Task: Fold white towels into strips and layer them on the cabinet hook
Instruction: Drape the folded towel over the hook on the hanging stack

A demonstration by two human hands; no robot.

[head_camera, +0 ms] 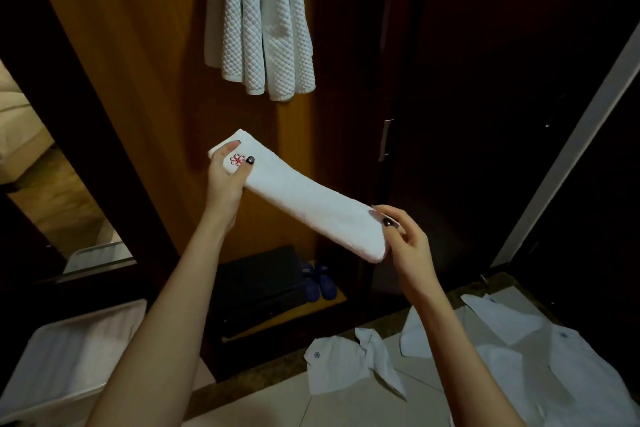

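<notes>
Both hands, left hand and right hand, are pinching the folded towel by its ends; slackening risks it unfolding.

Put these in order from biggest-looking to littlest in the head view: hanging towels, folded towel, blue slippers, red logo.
1. hanging towels
2. folded towel, only slightly smaller and nearer the camera, so unsure
3. blue slippers
4. red logo

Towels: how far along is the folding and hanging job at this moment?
Done: several hanging towels drape at the cabinet's top. In hand: one folded strip, its ends gripped by the left hand and pinched by the right hand, not yet hung. Left: white cloths lie crumpled on the floor, seemingly unfolded.
</notes>
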